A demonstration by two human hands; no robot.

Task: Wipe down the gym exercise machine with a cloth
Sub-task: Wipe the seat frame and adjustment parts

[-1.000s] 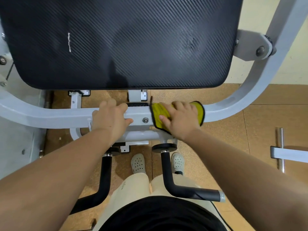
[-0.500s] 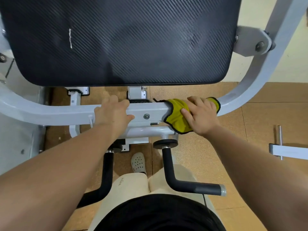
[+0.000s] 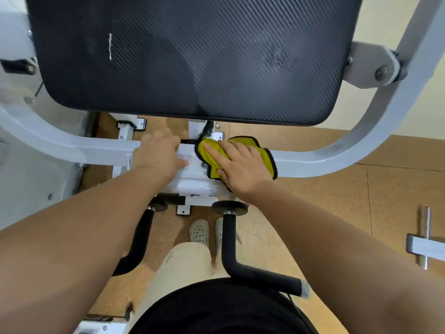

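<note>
- The cloth (image 3: 213, 153), yellow with a black hem, lies bunched on the white bar (image 3: 313, 165) at the centre of the frame, just right of the bar's middle.
- Your right hand (image 3: 240, 172) lies flat on top of the cloth with its fingers stretched toward the upper left. It presses the cloth to the bar and is not closed round it. Yellow folds show past your fingertips and to the right of your knuckles.
- Your left hand (image 3: 159, 157) sits on the same bar just left of the cloth, with a narrow strip of bare bar between them. Its fingers bend over the far edge and the thumb lies on the near face, so it grips the bar. It is a little blurred.
- The bar runs across the frame and curves upward at both ends. The right end rises to a grey bracket (image 3: 375, 66) in the upper right.
- The black ribbed pad (image 3: 192, 56) fills the upper part of the frame, with a short white mark near its left side. Its lower edge sits just above your hands.
- Below the bar, the right handle (image 3: 228, 244) drops from a round black disc and bends toward the right, ending in a grey cap. The left handle (image 3: 140, 239) is partly hidden behind your left forearm.
- Between the handles, your pale perforated shoes (image 3: 199, 231) stand on the brown floor (image 3: 337, 201).
- At the right edge, a short metal rod (image 3: 425, 237) crosses a grey piece, well apart from the cloth.
</note>
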